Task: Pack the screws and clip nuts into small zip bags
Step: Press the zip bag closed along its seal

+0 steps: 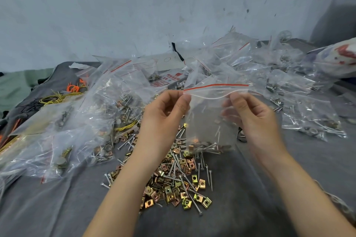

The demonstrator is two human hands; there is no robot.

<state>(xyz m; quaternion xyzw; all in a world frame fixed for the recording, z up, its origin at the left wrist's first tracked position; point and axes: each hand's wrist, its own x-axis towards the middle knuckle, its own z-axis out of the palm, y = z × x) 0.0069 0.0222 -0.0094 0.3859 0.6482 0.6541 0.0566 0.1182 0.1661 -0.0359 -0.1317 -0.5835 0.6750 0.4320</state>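
A small clear zip bag (pixel 208 119) with a red line along its top hangs upright above the table. My left hand (pixel 165 109) pinches its top left corner. My right hand (pixel 248 113) pinches the top edge at the right and looks blurred. Several screws and clip nuts (pixel 208 147) lie at the bottom of the bag. Below it, a loose pile of brass-coloured clip nuts (pixel 173 188) and long silver screws (pixel 192 201) is spread on the dark grey cloth.
Filled zip bags lie heaped at the left (pixel 63 131) and at the back right (pixel 300 106). Yellow and orange wire coils (pixel 59 96) sit at the far left. A white and red printed bag (pixel 339 59) lies at the right edge. A grey wall stands behind.
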